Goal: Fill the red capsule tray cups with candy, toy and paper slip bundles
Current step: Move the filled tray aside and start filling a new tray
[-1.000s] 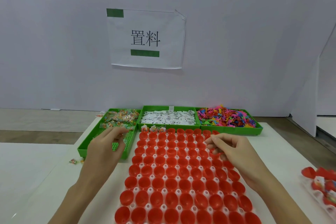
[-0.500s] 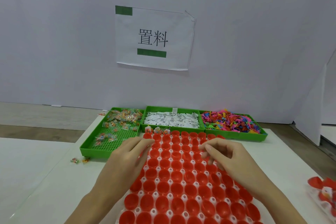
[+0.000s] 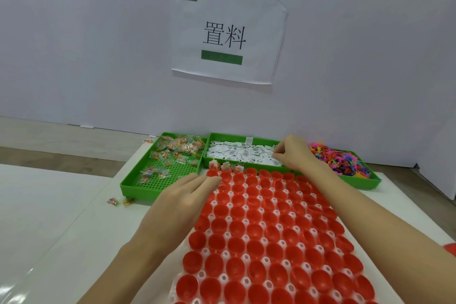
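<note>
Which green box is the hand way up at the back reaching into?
The middle green tray, the one full of white paper slips. The right hand is over it. The left tray holds candy packets; the right tray holds colourful toys.

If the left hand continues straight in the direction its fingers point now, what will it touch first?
The left hand points up and right, over the far-left corner of the red capsule tray. It would probably first meet the filled cups in the far row, though depth is unclear.
</note>
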The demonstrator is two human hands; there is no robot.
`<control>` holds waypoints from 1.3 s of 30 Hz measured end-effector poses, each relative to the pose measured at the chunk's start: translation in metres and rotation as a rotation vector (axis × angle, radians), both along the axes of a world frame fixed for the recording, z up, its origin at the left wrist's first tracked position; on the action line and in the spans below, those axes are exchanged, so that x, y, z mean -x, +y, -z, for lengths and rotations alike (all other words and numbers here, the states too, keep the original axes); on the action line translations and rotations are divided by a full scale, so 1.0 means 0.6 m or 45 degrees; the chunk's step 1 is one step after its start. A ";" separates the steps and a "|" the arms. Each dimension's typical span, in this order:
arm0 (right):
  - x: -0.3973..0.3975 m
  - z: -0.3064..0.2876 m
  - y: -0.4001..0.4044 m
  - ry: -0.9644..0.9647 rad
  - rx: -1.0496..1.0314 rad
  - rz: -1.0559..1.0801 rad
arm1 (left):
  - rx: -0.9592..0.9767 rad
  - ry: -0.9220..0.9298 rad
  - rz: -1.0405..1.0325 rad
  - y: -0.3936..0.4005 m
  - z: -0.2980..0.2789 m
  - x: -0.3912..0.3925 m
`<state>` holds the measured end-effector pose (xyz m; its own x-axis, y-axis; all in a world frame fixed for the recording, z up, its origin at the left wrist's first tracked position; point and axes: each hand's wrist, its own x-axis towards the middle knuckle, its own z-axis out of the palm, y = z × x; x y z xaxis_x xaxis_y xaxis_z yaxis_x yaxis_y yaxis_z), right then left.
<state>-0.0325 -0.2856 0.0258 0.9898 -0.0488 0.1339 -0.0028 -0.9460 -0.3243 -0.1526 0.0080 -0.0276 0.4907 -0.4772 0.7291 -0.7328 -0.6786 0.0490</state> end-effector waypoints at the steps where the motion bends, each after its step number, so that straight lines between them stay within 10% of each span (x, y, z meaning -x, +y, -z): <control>1: -0.010 0.006 0.001 0.045 0.065 0.023 | -0.009 0.000 -0.006 0.001 0.000 -0.001; 17: -0.032 0.030 0.018 -0.004 0.366 0.143 | -0.005 -0.030 -0.023 0.002 -0.008 0.005; 28: 0.075 -0.003 -0.013 -0.256 -0.617 -0.023 | 0.223 0.002 -0.016 -0.008 -0.023 0.015; 39: 0.310 0.010 0.047 -0.221 -1.133 -0.284 | 0.934 0.860 0.451 -0.070 -0.047 0.070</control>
